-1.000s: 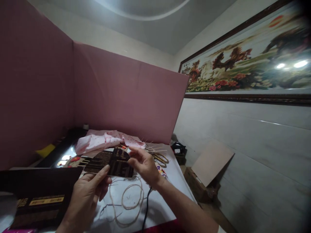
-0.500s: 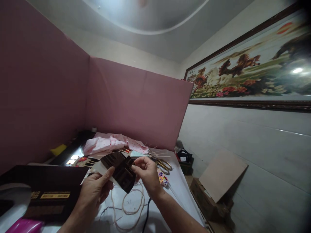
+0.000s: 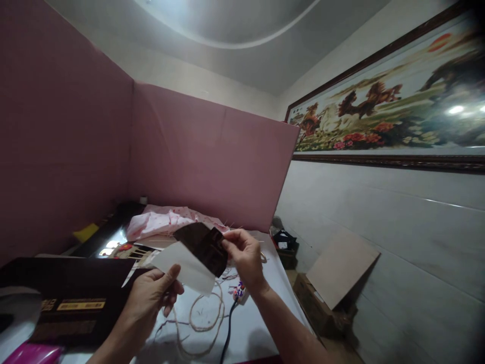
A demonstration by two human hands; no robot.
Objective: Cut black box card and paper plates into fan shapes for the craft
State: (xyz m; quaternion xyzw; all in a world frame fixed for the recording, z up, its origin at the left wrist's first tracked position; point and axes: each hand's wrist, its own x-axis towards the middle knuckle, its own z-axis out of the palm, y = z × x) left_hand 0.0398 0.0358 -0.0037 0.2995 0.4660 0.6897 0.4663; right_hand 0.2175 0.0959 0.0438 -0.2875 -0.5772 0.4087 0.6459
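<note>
My left hand (image 3: 153,293) pinches a white curved-edged sheet (image 3: 185,268) between thumb and fingers. In my right hand (image 3: 246,258), a dark brown piece of printed card or paper (image 3: 200,245) is gripped by its right edge. The brown piece lies partly behind the white sheet from my view; whether they touch I cannot tell. Both are held above the table. Below them is a loop of twine (image 3: 222,308). Under my right hand, a flower-patterned object (image 3: 238,290) sits at the end of a black cord (image 3: 229,328).
A dark box-like piece with gold print (image 3: 109,323) lies at the left, a magenta object (image 3: 38,353) before it. Pink cloth (image 3: 151,222) is heaped at the back of the white table (image 3: 261,328). Cardboard (image 3: 341,273) leans at the right beyond the table edge.
My right hand has moved right and slightly up with the brown piece, sliding it off the white sheet, which now shows far more. My left hand keeps its hold.
</note>
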